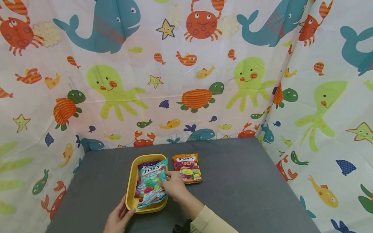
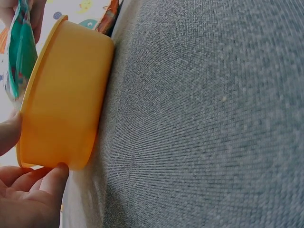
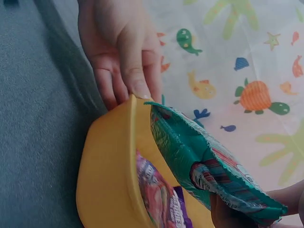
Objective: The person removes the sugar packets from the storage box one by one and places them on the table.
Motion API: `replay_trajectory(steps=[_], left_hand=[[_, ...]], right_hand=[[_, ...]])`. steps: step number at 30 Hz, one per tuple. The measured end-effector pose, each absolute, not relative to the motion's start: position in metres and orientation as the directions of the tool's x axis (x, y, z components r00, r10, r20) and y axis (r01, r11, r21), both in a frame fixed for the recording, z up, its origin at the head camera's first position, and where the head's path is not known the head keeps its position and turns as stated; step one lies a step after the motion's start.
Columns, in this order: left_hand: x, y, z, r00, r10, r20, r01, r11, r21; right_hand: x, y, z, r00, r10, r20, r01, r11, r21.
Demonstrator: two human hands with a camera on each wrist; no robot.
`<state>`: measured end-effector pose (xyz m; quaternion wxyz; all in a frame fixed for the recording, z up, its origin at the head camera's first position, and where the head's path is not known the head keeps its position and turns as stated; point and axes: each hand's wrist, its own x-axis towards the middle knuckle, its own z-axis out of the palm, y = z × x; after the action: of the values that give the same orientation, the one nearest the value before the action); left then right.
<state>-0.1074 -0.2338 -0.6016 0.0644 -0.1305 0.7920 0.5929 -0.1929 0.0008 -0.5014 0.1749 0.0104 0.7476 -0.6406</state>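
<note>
A teal Fox's candy bag (image 1: 152,184) is held above a yellow plastic tub (image 1: 130,181), pinched at its right edge by my right hand (image 1: 177,187). Under it, a purple candy bag (image 3: 159,194) lies inside the tub, partly covered in the head view. My left hand (image 1: 118,218) grips the tub's near left corner, thumb on the rim and fingers against the outer wall (image 2: 66,99). Seen from the right wrist, the teal bag (image 3: 190,147) hangs tilted over the tub's opening, clear of the purple bag.
An orange Fox's Fruits candy bag (image 1: 187,169) lies flat on the grey cloth-covered table (image 1: 239,187), just right of the tub. A white curtain (image 1: 163,123) printed with sea animals hangs behind the table and along its sides. Near my right sleeve is a black object (image 1: 182,227).
</note>
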Motion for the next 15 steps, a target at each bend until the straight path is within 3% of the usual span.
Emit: replay_trajectory(steps=[15], left_hand=[[-0.107, -0.233, -0.598, -0.952, -0.131, -0.276, -0.303, 0.306, 0.902]], right_hand=[[-0.194, 0.039, -0.489, -0.958, -0.167, -0.232, 0.220, 0.092, -0.971]])
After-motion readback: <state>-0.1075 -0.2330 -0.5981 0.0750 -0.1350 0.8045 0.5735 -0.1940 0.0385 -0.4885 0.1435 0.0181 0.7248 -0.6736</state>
